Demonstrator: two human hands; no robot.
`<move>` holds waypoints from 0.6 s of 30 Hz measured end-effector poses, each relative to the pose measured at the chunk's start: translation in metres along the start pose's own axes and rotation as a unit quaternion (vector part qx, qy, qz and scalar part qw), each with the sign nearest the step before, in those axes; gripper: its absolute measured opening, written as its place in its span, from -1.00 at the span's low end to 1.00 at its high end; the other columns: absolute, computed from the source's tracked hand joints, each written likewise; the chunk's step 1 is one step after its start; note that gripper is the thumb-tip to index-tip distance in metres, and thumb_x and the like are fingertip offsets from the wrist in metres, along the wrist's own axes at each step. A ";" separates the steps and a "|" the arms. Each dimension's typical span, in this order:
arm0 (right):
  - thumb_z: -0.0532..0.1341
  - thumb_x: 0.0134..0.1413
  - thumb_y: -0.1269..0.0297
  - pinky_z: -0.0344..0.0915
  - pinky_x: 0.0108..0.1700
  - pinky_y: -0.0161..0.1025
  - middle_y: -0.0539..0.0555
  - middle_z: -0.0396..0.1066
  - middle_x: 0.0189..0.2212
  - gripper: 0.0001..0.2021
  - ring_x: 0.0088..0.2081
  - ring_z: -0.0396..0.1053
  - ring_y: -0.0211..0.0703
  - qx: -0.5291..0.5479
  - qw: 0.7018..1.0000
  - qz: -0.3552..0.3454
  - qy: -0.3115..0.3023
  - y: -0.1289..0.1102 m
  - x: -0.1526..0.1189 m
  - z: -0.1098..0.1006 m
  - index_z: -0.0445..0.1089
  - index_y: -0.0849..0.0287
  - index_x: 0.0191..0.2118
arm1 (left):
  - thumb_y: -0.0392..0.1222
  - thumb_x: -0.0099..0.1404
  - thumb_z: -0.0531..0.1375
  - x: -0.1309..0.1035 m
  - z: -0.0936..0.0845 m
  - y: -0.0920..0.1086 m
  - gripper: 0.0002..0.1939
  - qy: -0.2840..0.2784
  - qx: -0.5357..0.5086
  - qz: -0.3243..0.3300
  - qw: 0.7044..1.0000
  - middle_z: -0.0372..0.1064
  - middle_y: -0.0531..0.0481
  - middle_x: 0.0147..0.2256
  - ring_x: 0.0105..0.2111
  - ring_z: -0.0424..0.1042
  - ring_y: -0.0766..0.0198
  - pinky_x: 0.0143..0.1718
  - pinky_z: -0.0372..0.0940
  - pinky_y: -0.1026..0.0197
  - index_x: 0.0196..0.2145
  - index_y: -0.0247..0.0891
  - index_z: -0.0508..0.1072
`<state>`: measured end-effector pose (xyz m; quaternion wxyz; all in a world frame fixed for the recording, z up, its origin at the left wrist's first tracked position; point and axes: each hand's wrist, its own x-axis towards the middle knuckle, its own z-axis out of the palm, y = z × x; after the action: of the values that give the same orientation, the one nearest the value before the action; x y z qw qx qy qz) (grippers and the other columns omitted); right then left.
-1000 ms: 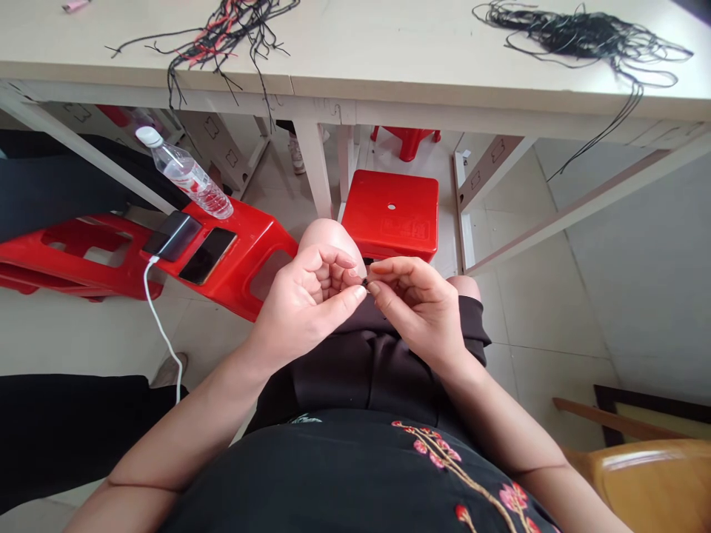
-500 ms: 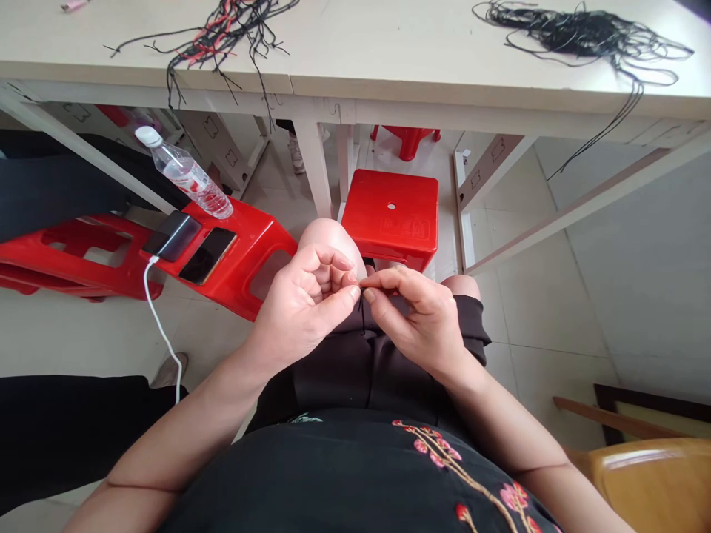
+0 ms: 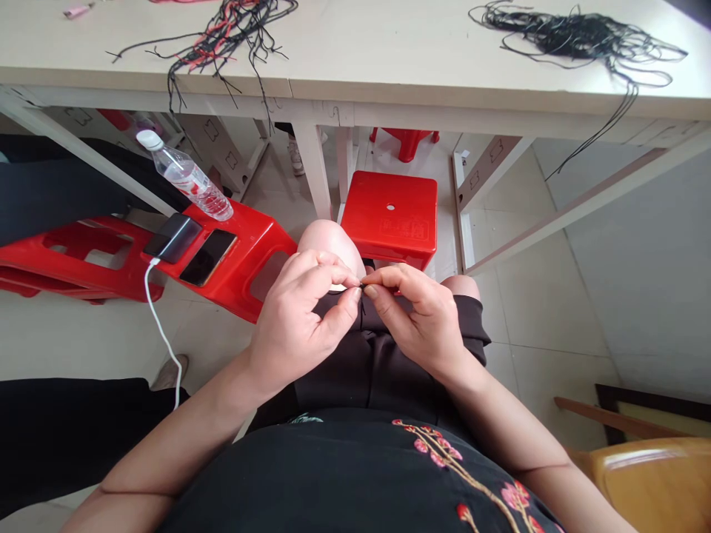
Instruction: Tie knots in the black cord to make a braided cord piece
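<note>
Above my lap, my left hand [image 3: 303, 318] and my right hand [image 3: 419, 314] meet fingertip to fingertip. Between them is a short piece of thin black cord [image 3: 363, 303], its end hanging down against my dark shorts. Thumb and index finger of the left hand pinch it from one side; the right thumb and index finger pinch it from the other. Most of the cord is hidden by the fingers, and any knot in it is too small to make out. On the table lie a bundle of black and red cords [image 3: 233, 33] and a tangle of black cord [image 3: 578, 37].
The white table [image 3: 389, 66] runs across in front of my knees. A red stool [image 3: 392, 215] stands under it. On another red stool [image 3: 249, 237] at left are a water bottle [image 3: 192, 178], a phone [image 3: 208, 257] and a dark box [image 3: 175, 237] with a white cable [image 3: 158, 318].
My left hand has turned over, its back now facing up more, and its index finger has come down to the thumb at the cord. The right hand has barely moved.
</note>
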<state>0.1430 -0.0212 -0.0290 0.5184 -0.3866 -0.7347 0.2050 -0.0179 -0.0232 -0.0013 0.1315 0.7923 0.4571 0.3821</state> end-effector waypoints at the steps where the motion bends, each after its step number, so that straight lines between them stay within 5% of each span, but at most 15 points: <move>1: 0.15 0.17 0.44 0.34 -0.30 -0.29 -0.01 0.44 -0.45 -0.92 -0.39 0.38 -0.27 -0.013 1.000 -0.012 0.000 0.000 0.000 0.000 0.36 0.14 -0.30 | -0.32 0.18 0.16 0.000 0.000 0.000 -0.93 -0.004 0.011 0.002 1.000 0.39 -0.01 -0.32 -0.23 0.41 0.24 -0.18 0.35 0.17 -0.35 -0.23 0.42; 12: 0.13 0.14 0.50 0.35 -0.33 -0.22 0.07 0.43 -0.42 -0.89 -0.39 0.34 -0.21 -0.065 0.993 -0.100 0.014 0.006 -0.005 0.008 0.33 0.18 -0.25 | -0.38 0.13 0.15 0.003 0.000 0.000 -0.91 -0.013 0.006 -0.026 1.000 0.38 0.03 -0.40 -0.36 0.38 0.32 -0.33 0.33 0.25 -0.47 -0.24 0.41; 18: 0.14 0.13 0.46 0.35 -0.34 -0.29 -0.01 0.42 -0.45 -0.93 -0.43 0.35 -0.29 0.030 1.000 -0.002 0.000 0.004 -0.006 0.011 0.34 0.16 -0.31 | -0.37 0.08 0.15 0.004 0.004 -0.004 -0.90 -0.023 -0.117 -0.109 0.987 0.36 0.06 -0.46 -0.46 0.34 0.38 -0.49 0.25 0.32 -0.54 -0.25 0.37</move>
<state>0.1355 -0.0225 -0.0391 0.5305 -0.3696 -0.7286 0.2260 -0.0166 -0.0174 -0.0042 0.2744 0.7258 0.4897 0.3977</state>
